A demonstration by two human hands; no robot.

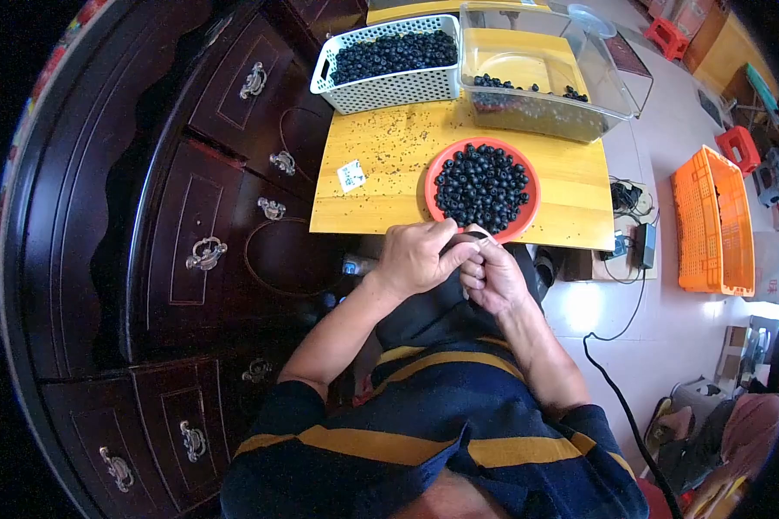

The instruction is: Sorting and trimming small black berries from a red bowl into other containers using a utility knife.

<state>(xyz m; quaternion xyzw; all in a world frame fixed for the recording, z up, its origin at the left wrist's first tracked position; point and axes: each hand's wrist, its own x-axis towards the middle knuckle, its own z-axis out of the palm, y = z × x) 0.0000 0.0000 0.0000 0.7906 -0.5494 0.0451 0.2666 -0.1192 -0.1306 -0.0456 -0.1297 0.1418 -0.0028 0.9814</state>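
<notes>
Black beads [480, 186] (round, many with a pale spot like a hole) fill the red bowl [535, 186], which sits at the near edge of your yellow table [372, 212]. Your two hands meet just on the near side of that heap, over the bowl's near rim, so the beads lie directly beyond your fingertips, well within reach.

Grip, left: your left hand [417, 259] comes in with its back up, thumb pointing across toward the other hand, fingers close in. Grip, right: your right hand [498, 275] has its fingers curled inward, thumb side against the left thumb. Spacing between the two sets of fingertips is narrow. Something small and dark shows where they meet; it is too covered to identify, and which hand has hold of it cannot be told from this view.

Behind the bowl, at the table's far side: a white basket [398, 97] heaped with similar beads stands to your left, and beside it a clear bin [541, 121] with a smaller number of dark beads visible inside. Dark crumbs [407, 143] are strewn over the tabletop around a small white packet [351, 176], left of the bowl. On the floor to your right: an orange basket [716, 225].
</notes>
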